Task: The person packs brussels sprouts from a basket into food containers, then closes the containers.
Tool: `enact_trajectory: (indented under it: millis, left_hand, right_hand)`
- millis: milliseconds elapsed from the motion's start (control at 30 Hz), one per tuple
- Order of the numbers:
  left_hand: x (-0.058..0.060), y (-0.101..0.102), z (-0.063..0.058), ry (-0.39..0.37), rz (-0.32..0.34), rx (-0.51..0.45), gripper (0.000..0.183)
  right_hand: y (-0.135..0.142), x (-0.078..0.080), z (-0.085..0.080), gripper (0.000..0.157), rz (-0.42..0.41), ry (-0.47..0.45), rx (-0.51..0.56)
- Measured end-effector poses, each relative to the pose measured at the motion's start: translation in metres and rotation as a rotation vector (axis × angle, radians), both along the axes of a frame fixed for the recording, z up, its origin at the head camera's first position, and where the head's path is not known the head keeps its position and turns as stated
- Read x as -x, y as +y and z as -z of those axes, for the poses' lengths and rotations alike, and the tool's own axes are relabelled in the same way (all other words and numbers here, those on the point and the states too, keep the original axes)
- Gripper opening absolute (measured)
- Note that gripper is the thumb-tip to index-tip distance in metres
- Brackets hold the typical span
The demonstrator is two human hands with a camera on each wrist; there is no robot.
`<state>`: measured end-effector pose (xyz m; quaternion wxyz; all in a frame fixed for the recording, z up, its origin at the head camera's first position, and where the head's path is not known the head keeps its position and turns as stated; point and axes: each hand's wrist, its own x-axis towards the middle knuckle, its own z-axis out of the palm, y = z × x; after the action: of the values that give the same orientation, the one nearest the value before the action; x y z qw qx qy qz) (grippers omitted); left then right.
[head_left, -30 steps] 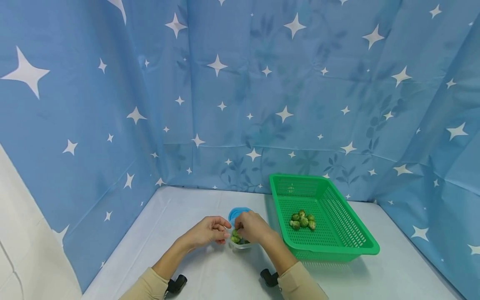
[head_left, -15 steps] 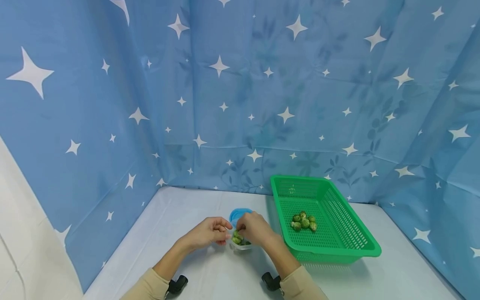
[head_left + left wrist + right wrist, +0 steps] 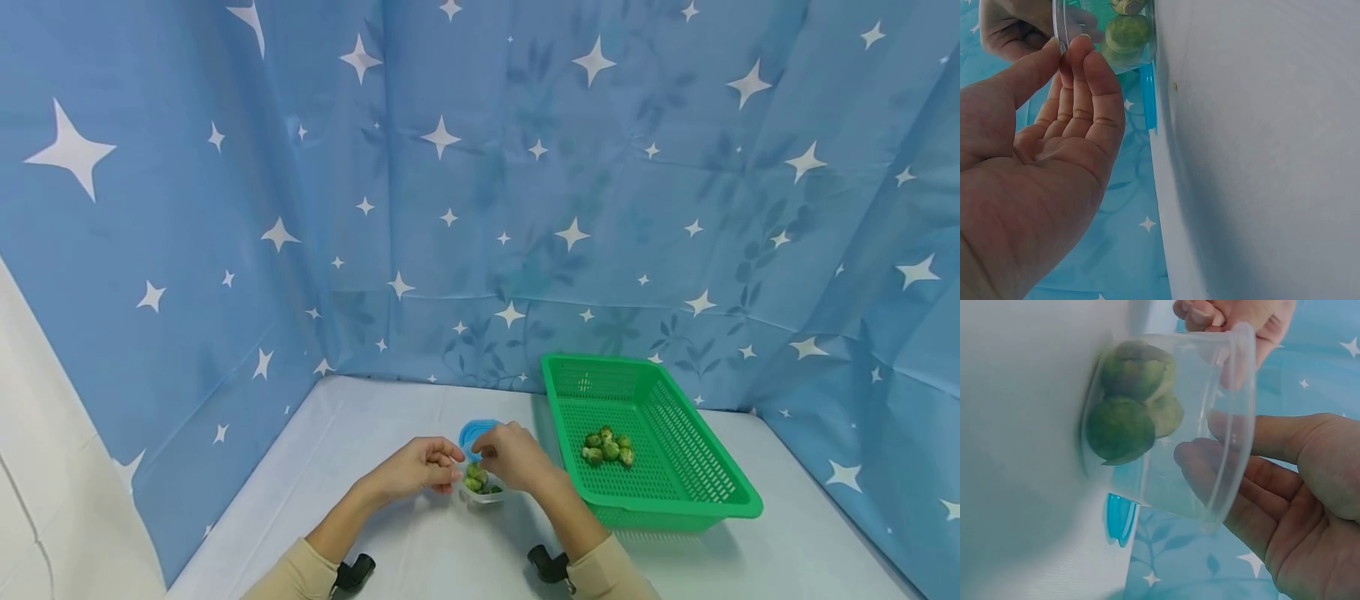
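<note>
At six o'clock on table (image 3: 390, 550), clear tub (image 3: 1169, 487) holding sprouts (image 3: 475, 477); left hand (image 3: 414, 467) pinches rim at nine, right hand (image 3: 515, 458), loosely parted, gripping nothing, just inside mouth. Blue lid (image 3: 474, 432) at twelve, green basket (image 3: 663, 458) at two.

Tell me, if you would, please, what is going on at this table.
A person is working with round green Brussels sprouts and a small clear plastic tub that holds some of them. The right grip is partly inside the tub and holds no sprout; the left grip is at the rim, though whether it pinches it I cannot tell. A blue plastic lid lies behind the tub on the white table, and a green perforated plastic basket to the right holds more sprouts.
</note>
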<state>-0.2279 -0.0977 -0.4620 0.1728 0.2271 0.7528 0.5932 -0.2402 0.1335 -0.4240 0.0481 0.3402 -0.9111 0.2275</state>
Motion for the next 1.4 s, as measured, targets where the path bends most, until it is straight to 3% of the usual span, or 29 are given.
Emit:
enact_trajectory:
  millis: [933,1200,1400]
  left_hand:
    - [0.004,-0.001,0.004,-0.009,0.018,-0.025,0.032]
    - [0.003,-0.002,0.003,-0.013,0.013,-0.011,0.031]
    - [0.003,-0.001,0.002,-0.003,0.007,0.004,0.031]
  right_hand:
    - [0.015,-0.01,-0.038,0.026,0.007,0.072,0.171]
    - [0.02,-0.023,-0.064,0.031,0.016,0.089,0.226]
    - [0.032,-0.028,-0.088,0.034,0.045,0.117,0.209]
